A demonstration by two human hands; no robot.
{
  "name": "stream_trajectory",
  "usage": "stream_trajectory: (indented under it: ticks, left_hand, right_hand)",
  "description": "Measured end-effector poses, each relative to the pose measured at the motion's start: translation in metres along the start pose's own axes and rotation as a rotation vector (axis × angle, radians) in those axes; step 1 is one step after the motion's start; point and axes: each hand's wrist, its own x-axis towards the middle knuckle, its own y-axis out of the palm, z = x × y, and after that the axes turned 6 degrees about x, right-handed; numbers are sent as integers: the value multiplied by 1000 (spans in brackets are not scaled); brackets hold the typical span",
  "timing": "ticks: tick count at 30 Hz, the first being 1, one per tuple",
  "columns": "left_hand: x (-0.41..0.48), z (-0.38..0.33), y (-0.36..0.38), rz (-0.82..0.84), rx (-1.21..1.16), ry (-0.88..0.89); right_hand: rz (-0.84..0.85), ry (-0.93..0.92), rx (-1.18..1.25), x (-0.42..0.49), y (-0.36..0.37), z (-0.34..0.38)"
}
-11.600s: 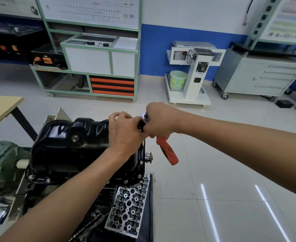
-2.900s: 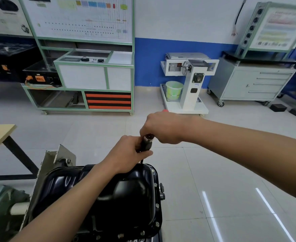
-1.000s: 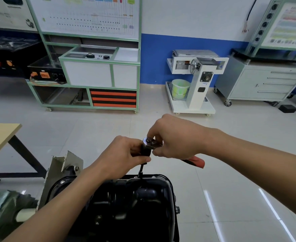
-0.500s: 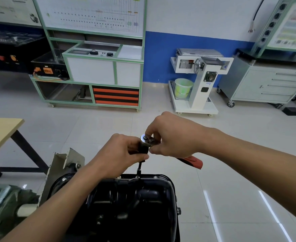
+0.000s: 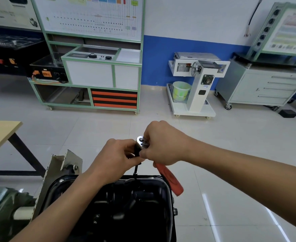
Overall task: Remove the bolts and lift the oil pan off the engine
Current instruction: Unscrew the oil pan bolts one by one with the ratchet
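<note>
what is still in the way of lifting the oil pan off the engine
Bolts are not all out: a bolt shows in the oil pan flange at its far left corner, and the ratchet stands by its extension on the far edge. The left hand and right hand hold that tool, not the pan.

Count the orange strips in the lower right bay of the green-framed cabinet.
3, stacked one above another in the green-framed cabinet's lower right bay: top strip, middle strip, bottom strip, with black bands between them. Nothing stands in front of that bay, so none seems hidden.
</note>
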Motion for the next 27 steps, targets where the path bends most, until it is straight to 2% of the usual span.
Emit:
stream_trajectory:
  ticks: [3,8,13,17,19,21,22,25,26,27]
  left_hand:
    - [-3,0,2,-10,-13,6]
    - [-8,0,6,-2,-34,-6]
    - [-17,-2,15,-34,49,-23]
    - [-22,-2,7,25,62,11]
    - [-25,-2,7,4,70,25]
    - [-27,-4,10,-38,51,29]
    - [-27,-5,11,-48,37,35]
    - [-28,-9,11,-89,47,90]
    - [-29,-8,10,-94,45,93]
    - [-28,-6,9,-83,16,88]
  right_hand:
    - [5,-27,-116,-2,0,3]
    - [64,-185,-350,-7,-9,6]
    - [100,-489,-592,-9,-16,10]
    - [78,-676,-730,-8,-16,6]
    - [37,-558,-703,-12,-11,5]
    - [-25,-353,-652,-13,-4,11]
    - [-1,-260,-587,-13,-1,14]
    - [300,44,-116,-11,-4,22]
    - [352,107,2,-12,-5,24]
    - [358,118,-6,-10,-6,24]
